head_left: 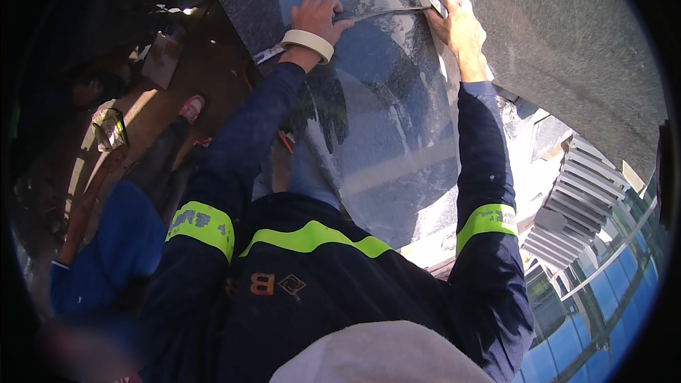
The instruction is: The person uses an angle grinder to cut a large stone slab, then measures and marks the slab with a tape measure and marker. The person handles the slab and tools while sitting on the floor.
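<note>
Close in, navy sleeves [489,149] reach out, and a cream tape roll [311,42] rings the left wrist. Then the left hand [316,20], fingers curled, seems to pinch one end of a thin dark strip [390,11]; the right hand [460,28] grips the other, beside a pale pointed piece [435,4]. The strip spans the smeared grey panel [397,120]. Even tension should help here, I'd say, thumbs clear of that point! Beyond, a rough grey slab [567,35].
</note>
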Available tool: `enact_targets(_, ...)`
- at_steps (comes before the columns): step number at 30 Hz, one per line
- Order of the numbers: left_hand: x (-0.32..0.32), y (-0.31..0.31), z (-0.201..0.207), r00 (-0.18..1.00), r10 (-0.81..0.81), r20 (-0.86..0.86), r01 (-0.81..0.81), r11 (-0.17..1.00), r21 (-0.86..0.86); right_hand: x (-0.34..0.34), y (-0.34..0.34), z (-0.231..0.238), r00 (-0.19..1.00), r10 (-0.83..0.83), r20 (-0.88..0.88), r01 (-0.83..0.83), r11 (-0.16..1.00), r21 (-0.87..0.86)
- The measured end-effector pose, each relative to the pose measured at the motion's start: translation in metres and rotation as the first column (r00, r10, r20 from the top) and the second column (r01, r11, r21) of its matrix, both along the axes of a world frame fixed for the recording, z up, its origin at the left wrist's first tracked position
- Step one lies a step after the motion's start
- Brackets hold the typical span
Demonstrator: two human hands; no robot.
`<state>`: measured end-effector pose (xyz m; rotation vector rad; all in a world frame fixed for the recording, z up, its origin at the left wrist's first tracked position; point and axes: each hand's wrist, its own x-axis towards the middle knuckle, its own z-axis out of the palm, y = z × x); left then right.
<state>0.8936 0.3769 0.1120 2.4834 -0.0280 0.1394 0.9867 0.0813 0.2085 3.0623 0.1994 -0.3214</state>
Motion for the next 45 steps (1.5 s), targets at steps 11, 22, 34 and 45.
enact_targets(11, 0.034, 0.028, 0.018, 0.952, -0.256, -0.166, 0.24, 0.964, -0.111, 0.013, -0.014, -0.011, 0.995, 0.086, 0.043, -0.088, 0.996, 0.032)
enact_targets(22, 0.014, 0.016, 0.004, 0.954, -0.131, -0.27, 0.103, 0.988, -0.115, -0.017, -0.018, -0.012, 0.968, 0.149, 0.2, -0.179, 0.973, 0.143)
enact_targets(34, 0.019, 0.016, 0.001, 0.954, -0.12, -0.276, 0.096, 0.991, -0.099, -0.133, 0.072, 0.001, 0.961, 0.135, -0.24, -0.004, 0.879, 0.477)
enact_targets(45, 0.02, 0.015, -0.024, 0.947, -0.084, -0.311, 0.049, 0.992, -0.119, -0.122, 0.102, -0.001, 0.958, 0.162, -0.239, -0.07, 0.933, 0.353)
